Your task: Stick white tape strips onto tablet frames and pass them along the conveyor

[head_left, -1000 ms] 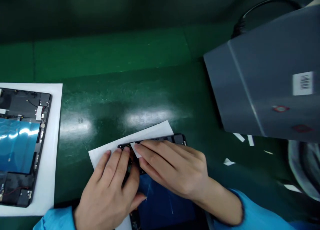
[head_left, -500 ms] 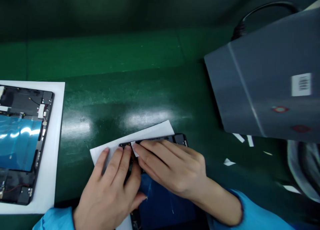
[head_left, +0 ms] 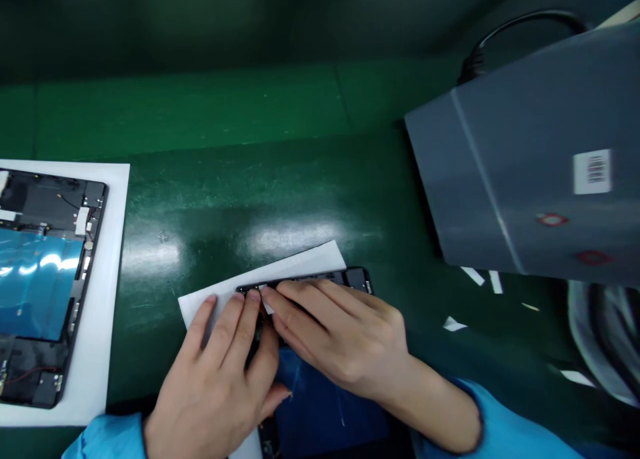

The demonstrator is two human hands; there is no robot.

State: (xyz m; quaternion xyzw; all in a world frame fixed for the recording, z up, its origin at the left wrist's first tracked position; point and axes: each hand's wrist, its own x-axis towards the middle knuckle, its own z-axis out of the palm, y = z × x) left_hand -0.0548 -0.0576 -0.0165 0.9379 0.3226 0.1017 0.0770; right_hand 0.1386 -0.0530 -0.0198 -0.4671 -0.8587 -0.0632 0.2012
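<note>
An opened tablet [head_left: 335,406] with a blue film over its inside lies tilted in front of me, on a white sheet [head_left: 295,260]. My left hand [head_left: 215,372] rests with fingers spread across the tablet's top left corner and the sheet. At the tablet's top edge, my right hand [head_left: 345,339] has its fingers pressed together on a small white adhesive strip [head_left: 269,301]. Both hands nearly meet there, hiding the parts underneath and much of the tablet's upper part.
Another opened tablet [head_left: 45,286] lies on a white sheet [head_left: 117,192] at left. A large grey machine [head_left: 525,159] with a black cable [head_left: 530,16] stands at right. White scraps [head_left: 453,324] lie below it, near a blurred pale round object [head_left: 590,346].
The view has shifted slightly, so the grey machine and scraps sit a little further left. Both hands stay at the same corner; slightly less of the white strip shows under the right fingertips.
</note>
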